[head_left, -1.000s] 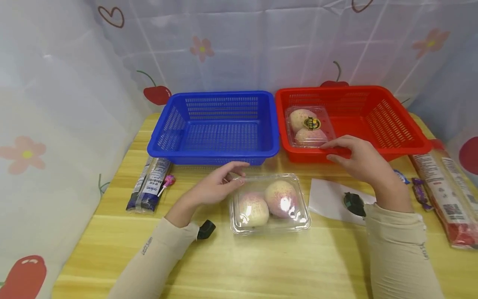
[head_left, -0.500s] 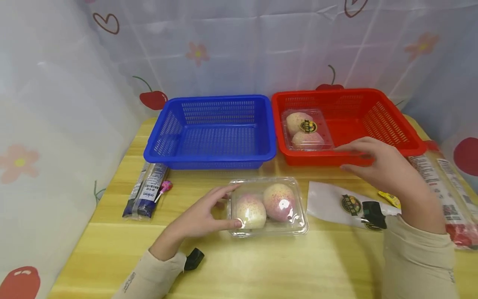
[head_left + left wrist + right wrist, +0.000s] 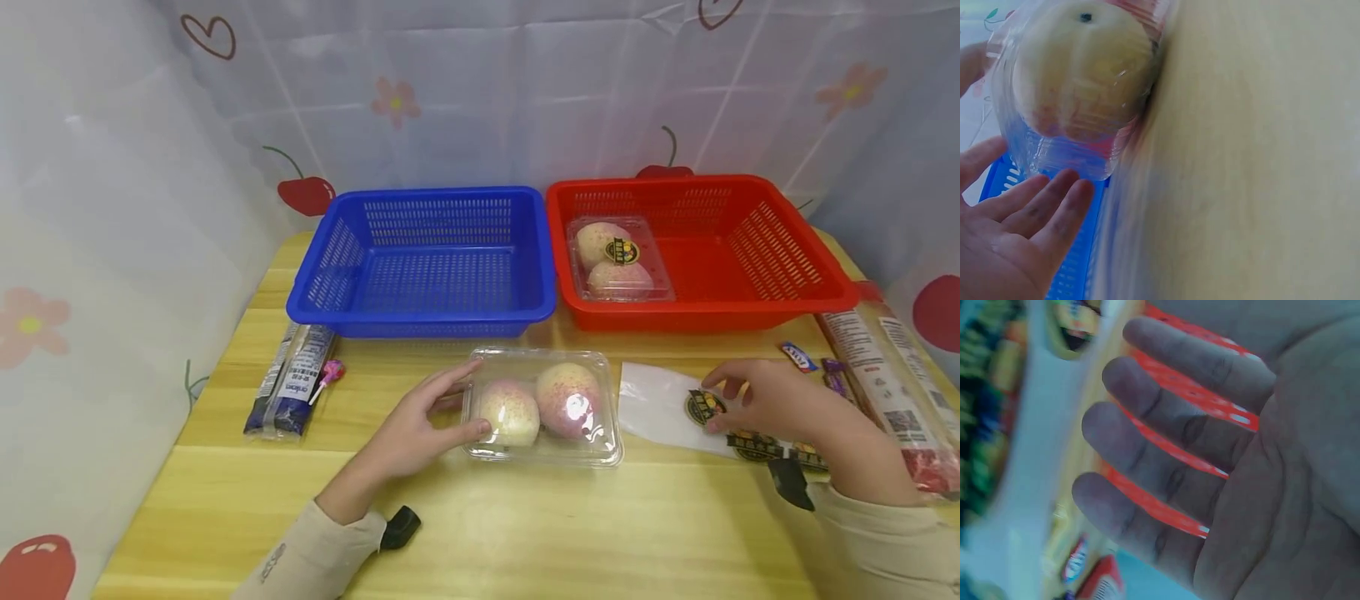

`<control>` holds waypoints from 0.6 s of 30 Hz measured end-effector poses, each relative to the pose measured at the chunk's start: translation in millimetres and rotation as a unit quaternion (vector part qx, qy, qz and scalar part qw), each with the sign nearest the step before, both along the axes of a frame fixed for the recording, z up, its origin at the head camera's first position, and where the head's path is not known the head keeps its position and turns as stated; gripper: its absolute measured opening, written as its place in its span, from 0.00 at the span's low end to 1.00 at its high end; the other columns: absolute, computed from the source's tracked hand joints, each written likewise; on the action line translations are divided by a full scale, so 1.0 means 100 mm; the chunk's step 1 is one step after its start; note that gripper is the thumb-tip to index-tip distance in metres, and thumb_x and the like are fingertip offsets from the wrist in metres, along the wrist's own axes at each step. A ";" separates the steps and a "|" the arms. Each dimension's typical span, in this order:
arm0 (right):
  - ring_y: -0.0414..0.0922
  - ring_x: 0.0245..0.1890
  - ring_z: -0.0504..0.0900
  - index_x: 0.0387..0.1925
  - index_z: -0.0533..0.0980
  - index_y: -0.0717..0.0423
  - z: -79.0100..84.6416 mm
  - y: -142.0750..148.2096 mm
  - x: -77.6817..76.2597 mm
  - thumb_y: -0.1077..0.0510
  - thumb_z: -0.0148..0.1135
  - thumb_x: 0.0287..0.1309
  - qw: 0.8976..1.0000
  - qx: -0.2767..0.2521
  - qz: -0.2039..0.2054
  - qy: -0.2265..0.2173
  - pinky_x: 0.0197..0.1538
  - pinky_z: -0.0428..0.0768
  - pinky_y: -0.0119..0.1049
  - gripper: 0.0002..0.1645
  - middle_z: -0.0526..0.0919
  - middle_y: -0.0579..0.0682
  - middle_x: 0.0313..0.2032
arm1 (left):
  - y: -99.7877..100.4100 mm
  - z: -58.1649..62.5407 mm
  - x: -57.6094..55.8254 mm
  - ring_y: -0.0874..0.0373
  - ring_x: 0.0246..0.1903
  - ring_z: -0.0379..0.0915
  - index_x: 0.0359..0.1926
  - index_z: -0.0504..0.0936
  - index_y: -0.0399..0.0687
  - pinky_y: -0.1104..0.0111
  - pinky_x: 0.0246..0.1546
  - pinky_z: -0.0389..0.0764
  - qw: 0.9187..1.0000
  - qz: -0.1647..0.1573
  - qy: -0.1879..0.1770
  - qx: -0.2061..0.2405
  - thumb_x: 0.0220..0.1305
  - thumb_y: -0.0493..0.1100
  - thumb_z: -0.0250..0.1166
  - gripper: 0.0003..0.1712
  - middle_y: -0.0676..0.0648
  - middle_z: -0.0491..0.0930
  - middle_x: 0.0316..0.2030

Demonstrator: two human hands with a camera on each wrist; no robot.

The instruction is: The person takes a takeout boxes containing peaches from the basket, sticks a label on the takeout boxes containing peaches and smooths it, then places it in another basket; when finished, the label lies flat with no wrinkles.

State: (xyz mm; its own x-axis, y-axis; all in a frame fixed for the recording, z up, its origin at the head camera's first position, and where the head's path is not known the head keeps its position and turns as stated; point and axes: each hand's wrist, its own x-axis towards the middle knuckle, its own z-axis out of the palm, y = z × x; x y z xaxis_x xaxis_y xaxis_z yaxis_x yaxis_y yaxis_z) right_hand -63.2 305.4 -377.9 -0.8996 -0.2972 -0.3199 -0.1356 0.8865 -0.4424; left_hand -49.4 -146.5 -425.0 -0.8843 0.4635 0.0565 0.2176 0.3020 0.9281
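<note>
A clear plastic box holding two pale pink-speckled peaches sits on the table. At its left end is my left hand, thumb by the near side and fingers by the far corner. The left wrist view has these fingers extended and loosely spread beside the box wall. Over a white sheet with round dark-and-gold stickers hovers my right hand, thumb and index finger near one sticker. Nothing is between its loosely bent fingers in the right wrist view.
A blue basket and a red basket stand side by side behind. The red one contains a stickered peach box. Snack packets and a lollipop lie left; small candies and a long packet lie right.
My right hand has drawn back from the red basket's front rim to the sticker sheet. My left hand has shifted from the box's far-left corner to span its left end.
</note>
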 end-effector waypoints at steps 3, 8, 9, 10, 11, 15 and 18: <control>0.48 0.34 0.77 0.47 0.80 0.61 -0.07 -0.01 -0.02 0.43 0.81 0.45 1.000 0.002 -0.005 -0.004 0.34 0.79 0.43 0.34 0.80 0.51 0.37 | 0.02 0.00 0.00 0.49 0.65 0.68 0.75 0.65 0.65 0.53 0.64 0.70 1.000 0.005 -0.004 0.007 0.63 0.49 0.73 0.42 0.52 0.64 0.71; 0.49 0.34 0.74 0.42 0.77 0.62 -0.13 -0.05 -0.03 0.44 0.82 0.43 1.000 0.017 -0.014 -0.013 0.37 0.78 0.46 0.33 0.77 0.50 0.34 | 0.03 -0.01 0.00 0.50 0.64 0.68 0.75 0.66 0.63 0.55 0.64 0.70 1.000 0.003 -0.004 0.012 0.64 0.48 0.72 0.40 0.52 0.64 0.71; 0.49 0.33 0.73 0.41 0.76 0.62 -0.13 -0.06 -0.03 0.44 0.82 0.43 1.000 0.017 -0.015 -0.014 0.36 0.76 0.45 0.33 0.76 0.50 0.33 | 0.03 -0.01 0.01 0.50 0.64 0.69 0.75 0.66 0.63 0.55 0.64 0.70 1.000 0.004 -0.004 0.010 0.64 0.48 0.72 0.40 0.52 0.64 0.71; 0.49 0.33 0.72 0.40 0.75 0.62 -0.14 -0.07 -0.04 0.45 0.83 0.43 1.000 0.018 -0.016 -0.013 0.36 0.76 0.44 0.33 0.75 0.50 0.32 | 0.02 -0.01 0.01 0.50 0.64 0.69 0.75 0.66 0.63 0.56 0.64 0.70 1.000 0.003 -0.002 0.011 0.64 0.48 0.72 0.40 0.52 0.64 0.71; 0.49 0.32 0.72 0.39 0.74 0.61 -0.14 -0.07 -0.04 0.47 0.83 0.43 1.000 0.018 -0.016 -0.012 0.36 0.75 0.44 0.32 0.74 0.50 0.32 | 0.02 -0.01 0.01 0.50 0.64 0.69 0.75 0.66 0.63 0.56 0.64 0.70 1.000 0.004 -0.002 0.009 0.64 0.48 0.72 0.40 0.52 0.64 0.71; 0.49 0.31 0.73 0.37 0.71 0.59 -0.15 -0.09 -0.06 0.57 0.80 0.49 1.000 0.013 -0.011 0.006 0.36 0.77 0.45 0.24 0.76 0.50 0.31 | 0.01 -0.01 0.01 0.50 0.63 0.69 0.75 0.66 0.61 0.56 0.64 0.71 1.000 0.006 -0.003 0.005 0.65 0.48 0.72 0.41 0.51 0.64 0.71; 0.50 0.31 0.76 0.37 0.72 0.60 -0.15 -0.09 -0.05 0.65 0.75 0.52 1.000 0.005 -0.006 0.016 0.35 0.80 0.46 0.17 0.79 0.51 0.31 | 0.01 -0.01 0.02 0.50 0.63 0.69 0.75 0.65 0.60 0.57 0.63 0.71 1.000 0.005 -0.005 0.005 0.65 0.48 0.72 0.41 0.51 0.63 0.72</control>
State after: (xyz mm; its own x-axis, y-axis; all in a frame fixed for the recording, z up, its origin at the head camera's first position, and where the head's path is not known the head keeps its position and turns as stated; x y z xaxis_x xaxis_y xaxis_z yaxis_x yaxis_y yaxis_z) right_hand -68.3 296.0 -392.4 -0.9128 -0.2840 -0.2934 -0.1396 0.8923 -0.4293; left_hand -47.8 -145.7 -426.0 -0.8894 0.4542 0.0522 0.2055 0.2950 0.9331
